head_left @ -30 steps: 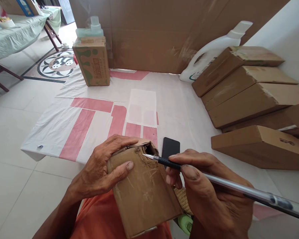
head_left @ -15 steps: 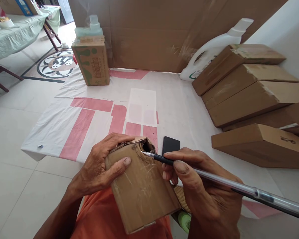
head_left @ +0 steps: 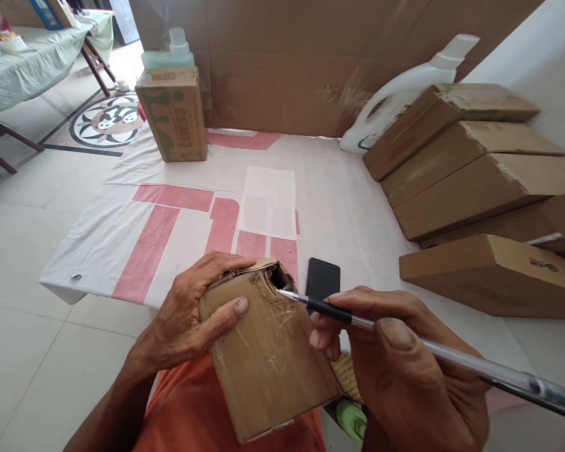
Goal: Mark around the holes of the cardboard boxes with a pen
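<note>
A small taped cardboard parcel (head_left: 268, 358) rests on my orange-clad lap, its far corner torn open into a dark hole. My left hand (head_left: 193, 317) grips the parcel's upper left edge, thumb pressed on its top face. My right hand (head_left: 405, 370) holds a clear pen (head_left: 433, 355) with a black grip; its tip touches the tape right beside the torn hole. A black phone (head_left: 323, 277) lies on the sheet just beyond the parcel.
A white sheet with red stripes (head_left: 179, 207) covers the floor. Several flat cardboard boxes (head_left: 475, 188) are stacked at the right, a white jug (head_left: 395, 94) behind them. A green-printed box (head_left: 173, 116) stands at the back left. A large cardboard panel (head_left: 301, 69) leans behind.
The pen tip has shifted slightly right and down along the torn corner, and my right hand has drawn back toward me. The parcel and left hand stay put.
</note>
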{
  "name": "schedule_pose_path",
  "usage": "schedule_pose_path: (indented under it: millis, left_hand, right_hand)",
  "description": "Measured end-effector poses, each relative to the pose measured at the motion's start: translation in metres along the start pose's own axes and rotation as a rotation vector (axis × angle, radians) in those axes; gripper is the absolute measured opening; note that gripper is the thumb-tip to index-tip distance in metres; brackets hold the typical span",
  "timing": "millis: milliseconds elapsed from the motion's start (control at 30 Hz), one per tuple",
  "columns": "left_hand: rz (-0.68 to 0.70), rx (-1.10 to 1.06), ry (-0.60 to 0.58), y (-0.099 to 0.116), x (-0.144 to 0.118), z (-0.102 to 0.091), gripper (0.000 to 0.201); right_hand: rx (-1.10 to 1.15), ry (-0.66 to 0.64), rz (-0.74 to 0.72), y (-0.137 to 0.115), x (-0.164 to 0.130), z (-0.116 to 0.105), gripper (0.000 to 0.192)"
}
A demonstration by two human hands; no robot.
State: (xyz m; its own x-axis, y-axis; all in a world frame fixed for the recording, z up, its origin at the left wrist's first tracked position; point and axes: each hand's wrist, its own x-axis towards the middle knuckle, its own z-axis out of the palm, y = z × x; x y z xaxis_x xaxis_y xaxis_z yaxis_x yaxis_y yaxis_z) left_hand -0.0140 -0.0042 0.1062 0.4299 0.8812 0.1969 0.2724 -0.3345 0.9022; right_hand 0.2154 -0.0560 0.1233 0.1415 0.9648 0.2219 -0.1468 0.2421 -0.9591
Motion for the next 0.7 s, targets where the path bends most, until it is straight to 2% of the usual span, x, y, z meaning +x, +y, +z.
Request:
schedule_pose_path:
  millis: [133, 233, 367, 500, 700]
  left_hand:
    - [0.017, 0.003, -0.014, 0.0, 0.0, 0.0, 0.043]
    - [0.015, 0.005, -0.017, 0.0, 0.0, 0.001, 0.043]
    - [0.017, 0.003, -0.012, 0.002, -0.001, 0.003, 0.041]
    - [0.021, 0.004, -0.021, 0.003, 0.0, 0.003, 0.042]
    - [0.058, 0.008, -0.053, 0.004, 0.001, 0.006, 0.046]
  right_hand:
    - [-0.019, -0.005, -0.031, 0.0, -0.003, -0.002, 0.028]
    - [-0.06, 0.012, -0.07, -0.001, -0.004, 0.0, 0.023]
    - [-0.102, 0.121, -0.052, -0.005, -0.007, 0.006, 0.013]
    - [-0.146, 0.2, -0.053, -0.008, -0.01, 0.01, 0.01]
    - [-0.259, 0.196, -0.11, -0.004, -0.007, 0.009, 0.009]
